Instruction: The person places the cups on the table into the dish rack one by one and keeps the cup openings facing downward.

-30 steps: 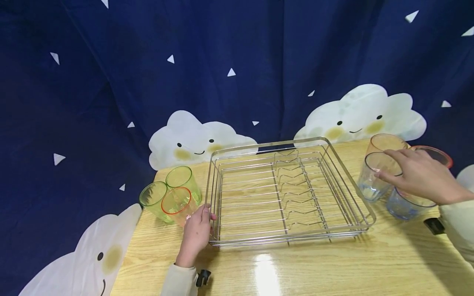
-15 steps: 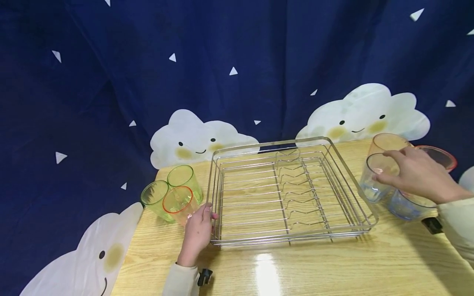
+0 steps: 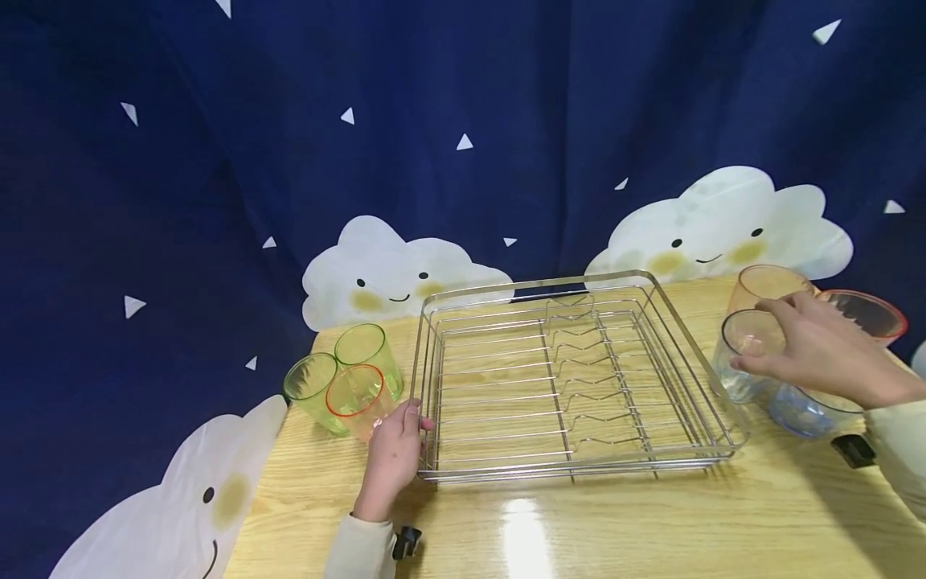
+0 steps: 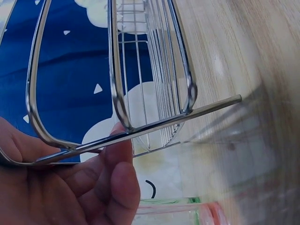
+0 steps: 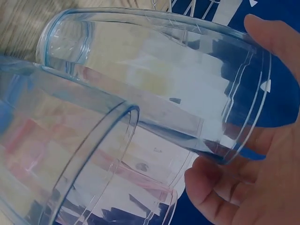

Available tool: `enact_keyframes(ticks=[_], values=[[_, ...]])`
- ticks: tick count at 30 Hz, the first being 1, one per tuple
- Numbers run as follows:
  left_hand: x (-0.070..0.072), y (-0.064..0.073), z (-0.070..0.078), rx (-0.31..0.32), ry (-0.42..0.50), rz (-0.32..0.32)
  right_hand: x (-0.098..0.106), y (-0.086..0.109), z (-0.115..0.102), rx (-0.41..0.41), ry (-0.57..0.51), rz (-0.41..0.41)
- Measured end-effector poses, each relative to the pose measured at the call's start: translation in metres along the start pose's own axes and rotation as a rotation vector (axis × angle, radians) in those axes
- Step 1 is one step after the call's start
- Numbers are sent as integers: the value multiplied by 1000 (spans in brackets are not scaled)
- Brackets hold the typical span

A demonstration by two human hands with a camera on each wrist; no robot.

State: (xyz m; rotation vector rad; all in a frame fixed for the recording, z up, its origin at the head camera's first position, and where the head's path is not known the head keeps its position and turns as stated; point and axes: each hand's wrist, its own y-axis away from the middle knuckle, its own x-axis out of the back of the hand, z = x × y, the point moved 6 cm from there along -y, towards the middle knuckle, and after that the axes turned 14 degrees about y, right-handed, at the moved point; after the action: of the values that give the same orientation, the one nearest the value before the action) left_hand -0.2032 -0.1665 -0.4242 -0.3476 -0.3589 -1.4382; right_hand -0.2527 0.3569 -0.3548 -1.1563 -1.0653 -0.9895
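Observation:
A wire dish rack (image 3: 538,283) stands mid-table. My left hand (image 3: 394,462) holds its left side near the front corner, fingers curled about the metal rail (image 4: 140,129) in the left wrist view. At the right, my right hand (image 3: 832,354) holds a clear bluish glass (image 3: 729,371) by its rim, the thumb on one side and the fingers on the other. That glass (image 5: 154,56) is upright beside the rack. A second blue glass (image 3: 803,414) stands close by, partly under my hand. Behind are an orange glass (image 3: 748,289) and a red-rimmed glass (image 3: 871,314), partly hidden.
Left of the rack, two green glasses (image 3: 307,396) and a red-rimmed clear glass (image 3: 354,406) stand grouped near the table's left edge. A dark blue curtain (image 3: 463,72) with cloud prints hangs behind the wooden table (image 3: 615,523).
The head view has shifted slightly, moving everything a little to the right in it. The rim of the held glass sits slightly nearer the rack. My left hand keeps its hold.

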Motion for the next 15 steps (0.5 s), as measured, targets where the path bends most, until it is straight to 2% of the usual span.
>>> enact_keyframes(ticks=[8, 15], values=[[-1, -2, -2, 8, -12, 6, -2, 0, -1, 19, -17, -41], [-2, -1, -1, -7, -8, -3, 0, 4, 1, 9, -27, -41]])
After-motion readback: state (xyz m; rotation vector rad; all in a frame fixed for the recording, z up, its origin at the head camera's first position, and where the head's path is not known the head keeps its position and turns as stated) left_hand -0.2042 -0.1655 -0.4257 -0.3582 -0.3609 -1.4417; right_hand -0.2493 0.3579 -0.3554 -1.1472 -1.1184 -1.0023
